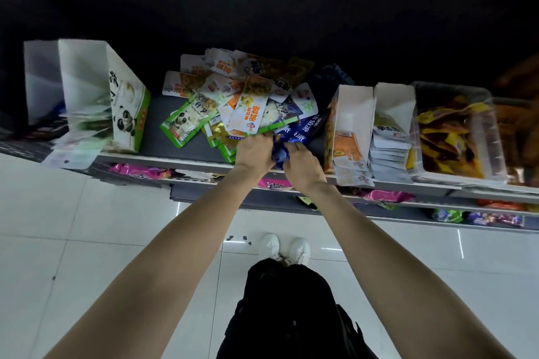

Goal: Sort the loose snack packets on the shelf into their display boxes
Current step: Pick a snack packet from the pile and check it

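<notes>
A heap of loose snack packets (242,96) lies on the grey shelf (163,137): green panda packets, orange-and-white ones, yellow ones and blue ones. At the heap's front edge, my left hand (255,151) and my right hand (303,165) meet on a bunch of blue packets (281,148). Both hands curl around that bunch. A green panda display box (125,105) stands at the left. An orange display box (348,131) and a white box of white packets (390,131) stand at the right.
A clear plastic bin (458,131) of yellow-orange packets sits at the far right. Lower shelves hold pink and purple packets (140,170). Below are white floor tiles and my white shoes (284,248). The space above the shelf is dark.
</notes>
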`<control>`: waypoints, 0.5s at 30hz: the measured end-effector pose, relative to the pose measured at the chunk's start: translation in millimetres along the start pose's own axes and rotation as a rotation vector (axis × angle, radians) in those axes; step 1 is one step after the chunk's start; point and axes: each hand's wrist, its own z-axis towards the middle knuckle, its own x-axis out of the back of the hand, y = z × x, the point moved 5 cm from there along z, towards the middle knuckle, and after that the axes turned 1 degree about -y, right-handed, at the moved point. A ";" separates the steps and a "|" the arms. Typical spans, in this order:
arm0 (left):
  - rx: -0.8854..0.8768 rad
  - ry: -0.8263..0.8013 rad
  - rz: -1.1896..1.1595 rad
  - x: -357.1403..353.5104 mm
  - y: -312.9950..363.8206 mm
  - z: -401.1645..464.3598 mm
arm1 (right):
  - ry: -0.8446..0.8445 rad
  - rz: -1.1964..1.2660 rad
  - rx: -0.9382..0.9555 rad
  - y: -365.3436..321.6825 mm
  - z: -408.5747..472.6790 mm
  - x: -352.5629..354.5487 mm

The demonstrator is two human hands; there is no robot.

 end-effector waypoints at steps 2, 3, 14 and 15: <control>-0.022 0.024 -0.033 7.3 -2.1 -3.5 | 0.131 0.129 -0.055 0.9 -4.0 9.8; -0.017 0.044 -0.064 11.6 -4.0 -7.2 | 0.204 0.226 -0.111 3.3 -6.1 14.5; -0.342 0.620 -0.332 73.6 -4.3 -93.0 | 0.189 0.747 -0.326 -5.4 -25.4 58.9; -0.353 0.635 -0.340 74.4 -5.9 -101.5 | 0.196 0.730 -0.270 -13.4 -31.0 65.2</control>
